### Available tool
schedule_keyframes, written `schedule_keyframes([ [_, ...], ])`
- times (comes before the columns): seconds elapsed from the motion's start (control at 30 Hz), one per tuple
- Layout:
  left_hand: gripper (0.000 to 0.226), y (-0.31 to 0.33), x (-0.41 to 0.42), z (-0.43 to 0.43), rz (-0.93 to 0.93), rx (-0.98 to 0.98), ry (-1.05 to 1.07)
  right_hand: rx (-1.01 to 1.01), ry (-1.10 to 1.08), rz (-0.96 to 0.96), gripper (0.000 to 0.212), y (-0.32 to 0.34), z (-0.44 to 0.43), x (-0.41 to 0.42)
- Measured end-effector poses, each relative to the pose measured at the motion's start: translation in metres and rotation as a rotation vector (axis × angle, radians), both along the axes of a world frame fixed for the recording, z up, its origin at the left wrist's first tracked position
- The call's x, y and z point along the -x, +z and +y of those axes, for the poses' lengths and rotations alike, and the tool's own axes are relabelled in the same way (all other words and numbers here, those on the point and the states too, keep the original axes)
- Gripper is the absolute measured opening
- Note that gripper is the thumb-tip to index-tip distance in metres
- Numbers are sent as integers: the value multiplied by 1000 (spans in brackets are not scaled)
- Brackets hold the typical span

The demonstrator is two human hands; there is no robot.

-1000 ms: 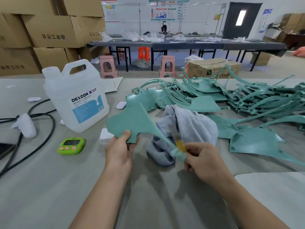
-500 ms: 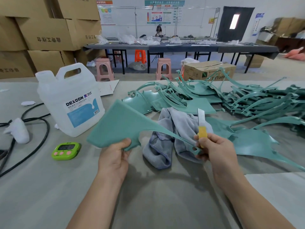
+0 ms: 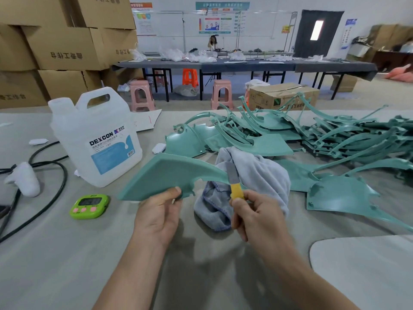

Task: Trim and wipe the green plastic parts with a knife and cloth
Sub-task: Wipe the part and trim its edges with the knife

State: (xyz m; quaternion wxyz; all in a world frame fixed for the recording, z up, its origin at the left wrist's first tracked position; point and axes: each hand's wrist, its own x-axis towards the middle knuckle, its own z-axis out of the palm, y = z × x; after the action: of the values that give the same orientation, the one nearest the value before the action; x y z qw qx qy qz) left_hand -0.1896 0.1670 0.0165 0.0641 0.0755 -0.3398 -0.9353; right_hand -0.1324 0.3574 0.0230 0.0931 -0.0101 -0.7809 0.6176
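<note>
I see the left hand [image 3: 157, 217] gripping one green plastic part [image 3: 165, 175] by its near edge, thumb on top and fingers curled underneath. The part is lifted off the tabletop [image 3: 67, 265] and tilted, its broad flat end toward the left and its thin curved arm running right. The right hand [image 3: 257, 217] is closed round the yellow handle of the knife [image 3: 234, 190], with the grey blade pointing up and away. The blade lies across the part's narrow arm, but I can't tell whether the edge is biting in or only resting there. The hands sit close together and do not touch.

Just behind them the grey cloth [image 3: 257, 175] lies crumpled on the tabletop, under the held part's arm. Beyond it and to the right is a tangled heap of green parts [image 3: 335, 139]. One flat piece [image 3: 339, 193] lies by itself just right of the cloth.

To the left a white DEXCON jug [image 3: 96, 139] stands upright, with a green timer [image 3: 89, 206] in front of it, near the left hand. A black cable [image 3: 51, 198] loops along the left edge. A pale rounded board [image 3: 368, 269] sits at the near right corner.
</note>
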Motion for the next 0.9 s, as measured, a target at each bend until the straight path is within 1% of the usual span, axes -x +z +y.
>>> schedule_keyframes([
  [0.1,37,0,0,0,4,-1,-1,-40,-6,-37,25,-1,-4,-1],
  [0.2,36,0,1,-2,-15,-14,5,-115,-74,-86,31,-3,2,-5],
  [0.37,35,-3,1,-12,-6,-123,-11,-196,-192,-134,33,-1,16,-6],
  [0.5,39,2,-3,-14,65,-207,1,-282,-277,-86,37,5,19,-5],
  [0.6,42,3,-3,-17,110,-245,24,-285,-285,-36,36,9,17,-8],
  [0.7,47,2,0,-19,88,-245,40,-265,-274,87,31,12,12,-12],
  [0.8,56,3,2,-14,67,-238,42,-367,-228,171,28,11,2,-14],
  [0.9,52,1,2,-15,75,-258,61,-362,-242,128,33,6,-2,-9],
])
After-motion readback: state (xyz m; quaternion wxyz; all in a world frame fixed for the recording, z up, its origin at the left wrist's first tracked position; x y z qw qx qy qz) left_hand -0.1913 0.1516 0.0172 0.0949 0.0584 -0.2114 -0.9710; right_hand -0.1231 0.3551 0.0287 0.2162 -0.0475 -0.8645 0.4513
